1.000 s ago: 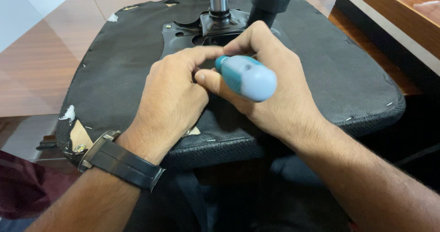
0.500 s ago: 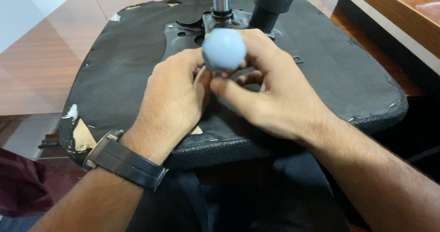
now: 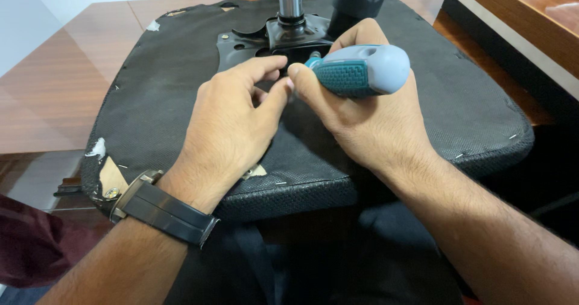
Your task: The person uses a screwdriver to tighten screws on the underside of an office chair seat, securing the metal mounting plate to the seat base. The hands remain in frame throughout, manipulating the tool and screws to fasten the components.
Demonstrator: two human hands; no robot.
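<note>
Head view: my right hand is clamped around the grey-and-teal screwdriver, its tip hidden behind my fingers at the black metal plate on the upturned chair seat. My left hand pinches together beside the tip, steadying it. I'd judge it best to keep the tool square and press firmly while turning.

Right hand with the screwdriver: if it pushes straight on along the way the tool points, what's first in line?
Likely the black metal plate under the chair seat. The right hand aims the screwdriver up-left at it; the tip is hidden behind the fingers, so contact is unclear.
</note>
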